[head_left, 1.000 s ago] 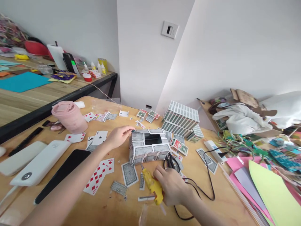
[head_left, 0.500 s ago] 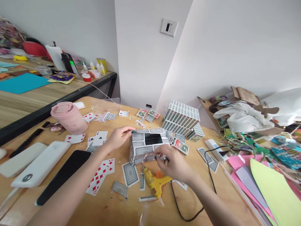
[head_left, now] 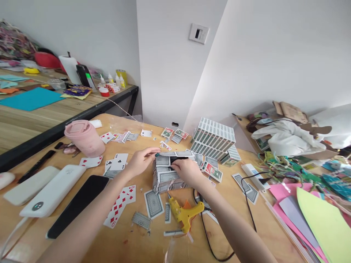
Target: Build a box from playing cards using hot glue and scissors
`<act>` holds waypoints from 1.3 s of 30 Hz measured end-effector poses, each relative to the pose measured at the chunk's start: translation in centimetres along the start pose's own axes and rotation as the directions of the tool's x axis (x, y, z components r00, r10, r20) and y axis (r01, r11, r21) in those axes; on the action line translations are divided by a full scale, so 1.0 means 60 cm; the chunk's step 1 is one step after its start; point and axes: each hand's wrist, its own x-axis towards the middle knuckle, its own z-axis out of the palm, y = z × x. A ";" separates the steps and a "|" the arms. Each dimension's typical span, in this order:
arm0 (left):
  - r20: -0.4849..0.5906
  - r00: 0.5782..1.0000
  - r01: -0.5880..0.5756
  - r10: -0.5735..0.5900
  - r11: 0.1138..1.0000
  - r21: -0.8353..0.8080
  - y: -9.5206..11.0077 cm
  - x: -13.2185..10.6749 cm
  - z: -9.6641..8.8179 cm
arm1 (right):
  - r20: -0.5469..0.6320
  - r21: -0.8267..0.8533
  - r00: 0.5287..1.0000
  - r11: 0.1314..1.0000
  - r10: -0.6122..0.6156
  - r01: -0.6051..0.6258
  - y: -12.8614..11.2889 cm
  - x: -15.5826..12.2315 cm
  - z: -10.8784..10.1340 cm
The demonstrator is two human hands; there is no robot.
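Observation:
A box covered with grey-backed playing cards [head_left: 168, 177] stands in the middle of the wooden table, with a dark rectangular opening in its top. My left hand [head_left: 142, 160] grips the box's far left top corner between thumb and fingers. At the opening, my right hand [head_left: 189, 172] has its fingers closed on the near left part of the rim, and its fingertips are partly hidden. In front of the box lies a yellow glue gun [head_left: 185, 213], its nozzle close to the box's lower edge. A loose card [head_left: 153, 204] lies face down beside it.
A stack of card boxes [head_left: 212, 137] rises behind on the right. A pink cup [head_left: 85, 138], a white power bank [head_left: 53, 191] and a black phone [head_left: 78, 206] stand or lie on the left. The black cord [head_left: 204, 233] loops across the right side, near coloured paper [head_left: 318, 219].
My right hand has moved up and left from the box's near side above the glue gun to its top opening. My left hand stays at the corner.

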 end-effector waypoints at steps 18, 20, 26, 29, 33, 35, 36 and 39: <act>-0.071 0.997 -0.011 0.007 0.998 -0.054 0.000 -0.016 0.012 | -0.122 0.329 0.992 0.941 -0.036 0.075 0.004 0.004 0.022; -0.090 0.996 -0.001 -0.013 0.988 -0.152 -0.004 -0.021 0.022 | -0.089 0.465 0.995 0.881 -0.046 0.082 0.008 0.008 0.020; -0.160 0.983 0.011 -0.094 0.893 -0.451 -0.012 -0.024 0.057 | 0.054 0.707 0.998 0.706 0.010 -0.045 0.013 0.032 0.020; -0.218 0.974 -0.061 -0.064 0.851 -0.521 -0.020 -0.017 0.072 | 0.116 0.790 0.990 0.596 0.084 -0.143 0.010 0.044 0.024; -0.224 0.968 -0.026 -0.114 0.841 -0.541 -0.025 -0.003 0.086 | 0.345 0.876 0.925 0.300 0.160 -0.379 0.004 0.055 0.018; -0.218 0.959 0.027 -0.182 0.822 -0.569 -0.022 0.005 0.089 | 0.442 0.877 0.883 0.132 0.156 -0.462 0.000 0.055 0.011; -0.201 0.959 0.046 -0.198 0.813 -0.581 -0.020 0.010 0.089 | 0.471 0.873 0.869 0.062 0.151 -0.484 -0.003 0.054 0.008; -0.109 0.980 0.079 -0.167 0.827 -0.557 -0.015 0.023 0.085 | 0.504 0.861 0.840 -0.045 0.203 -0.506 -0.013 0.049 0.004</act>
